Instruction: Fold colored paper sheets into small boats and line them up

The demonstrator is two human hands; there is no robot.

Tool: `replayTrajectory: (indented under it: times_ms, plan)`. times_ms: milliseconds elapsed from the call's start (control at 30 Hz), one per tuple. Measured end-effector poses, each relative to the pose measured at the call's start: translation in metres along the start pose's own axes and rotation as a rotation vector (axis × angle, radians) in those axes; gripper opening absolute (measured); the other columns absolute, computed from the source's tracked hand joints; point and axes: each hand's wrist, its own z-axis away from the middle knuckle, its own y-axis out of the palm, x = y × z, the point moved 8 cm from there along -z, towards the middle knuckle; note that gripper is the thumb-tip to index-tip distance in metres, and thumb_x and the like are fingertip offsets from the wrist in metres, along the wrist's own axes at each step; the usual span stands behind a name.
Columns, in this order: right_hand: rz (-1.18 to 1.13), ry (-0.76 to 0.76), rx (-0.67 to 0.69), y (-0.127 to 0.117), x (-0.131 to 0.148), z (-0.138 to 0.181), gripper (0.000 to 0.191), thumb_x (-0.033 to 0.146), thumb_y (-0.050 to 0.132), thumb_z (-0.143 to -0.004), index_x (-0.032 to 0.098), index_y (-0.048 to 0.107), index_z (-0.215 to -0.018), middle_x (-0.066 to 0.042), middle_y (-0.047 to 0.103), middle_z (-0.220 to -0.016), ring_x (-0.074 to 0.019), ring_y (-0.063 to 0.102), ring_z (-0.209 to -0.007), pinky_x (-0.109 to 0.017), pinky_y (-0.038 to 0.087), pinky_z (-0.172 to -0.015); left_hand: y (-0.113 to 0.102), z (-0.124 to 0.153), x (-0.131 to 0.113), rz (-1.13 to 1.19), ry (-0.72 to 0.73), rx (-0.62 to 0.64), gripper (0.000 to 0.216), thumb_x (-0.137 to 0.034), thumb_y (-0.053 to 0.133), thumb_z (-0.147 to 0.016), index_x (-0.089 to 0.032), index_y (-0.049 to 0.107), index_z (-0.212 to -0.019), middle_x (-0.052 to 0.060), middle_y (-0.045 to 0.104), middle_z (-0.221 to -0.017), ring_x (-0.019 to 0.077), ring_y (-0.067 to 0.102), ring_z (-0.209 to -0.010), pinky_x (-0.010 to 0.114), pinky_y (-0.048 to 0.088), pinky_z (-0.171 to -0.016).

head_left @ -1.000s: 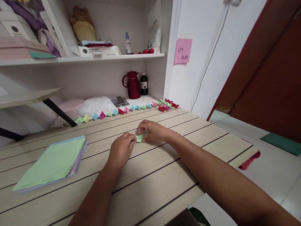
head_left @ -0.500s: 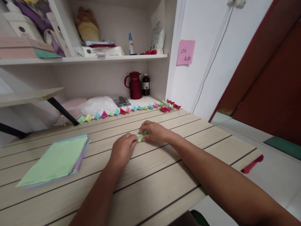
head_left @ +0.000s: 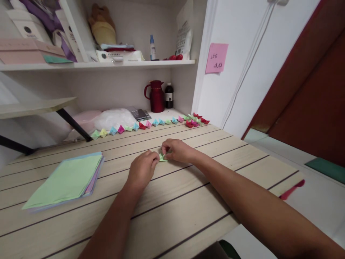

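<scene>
Head view finds the left hand (head_left: 144, 166) pinching the left end of a small green folded paper (head_left: 163, 158) and the right hand (head_left: 177, 150) pinching its right side, the piece at the slatted table (head_left: 178, 208), between the paper stack (head_left: 66, 178) and the table's right edge, nearer than the row of folded paper shapes (head_left: 142, 126).

Green paper (head_left: 163, 158), partly hidden by the fingers of the left hand (head_left: 143, 166) and the right hand (head_left: 176, 150).
Its small folds are not possible to tell. In the paper stack (head_left: 64, 180), the top sheet covers most of the lower ones. The bottle (head_left: 169, 96) has label print too small for reading. The picture's edge cuts both arms, the door (head_left: 315, 104) and the plug (head_left: 281, 2).
</scene>
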Motion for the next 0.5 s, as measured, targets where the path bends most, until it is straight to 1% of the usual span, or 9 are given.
replayTrajectory:
  times_ms: [133, 333, 500]
  plan:
    - [0.038, -0.005, 0.023, 0.002, 0.001, 0.0, 0.013, 0.018, 0.071, -0.072, 0.021, 0.07, -0.084, -0.002, 0.067, -0.093, -0.016, 0.06, -0.086, -0.024, 0.041, -0.073, 0.0, 0.0, 0.002, 0.017, -0.004, -0.02, 0.015, -0.017, 0.049, -0.086, -0.025, 0.06, -0.082, -0.001, 0.066, -0.088, 0.0171, 0.059, -0.085, 0.027, 0.039, -0.07]
    - [0.094, 0.043, 0.027, -0.001, 0.002, 0.0, 0.007, 0.023, 0.072, -0.074, 0.022, 0.073, -0.08, -0.002, 0.071, -0.091, -0.0176, 0.062, -0.085, -0.025, 0.041, -0.073, 0.001, -0.002, 0.003, 0.007, -0.024, -0.009, 0.015, -0.018, 0.05, -0.087, -0.025, 0.063, -0.084, 0.0, 0.069, -0.091, 0.0171, 0.06, -0.087, 0.027, 0.041, -0.073]
    - [0.26, -0.014, 0.037, -0.001, 0.014, 0.0, 0.008, 0.024, 0.07, -0.075, 0.024, 0.075, -0.081, -0.003, 0.073, -0.091, -0.0222, 0.063, -0.09, -0.029, 0.04, -0.074, -0.001, -0.003, -0.004, -0.074, 0.001, 0.014, 0.017, -0.02, 0.049, -0.089, -0.024, 0.064, -0.084, 0.002, 0.069, -0.091, 0.0191, 0.061, -0.088, 0.03, 0.041, -0.075]
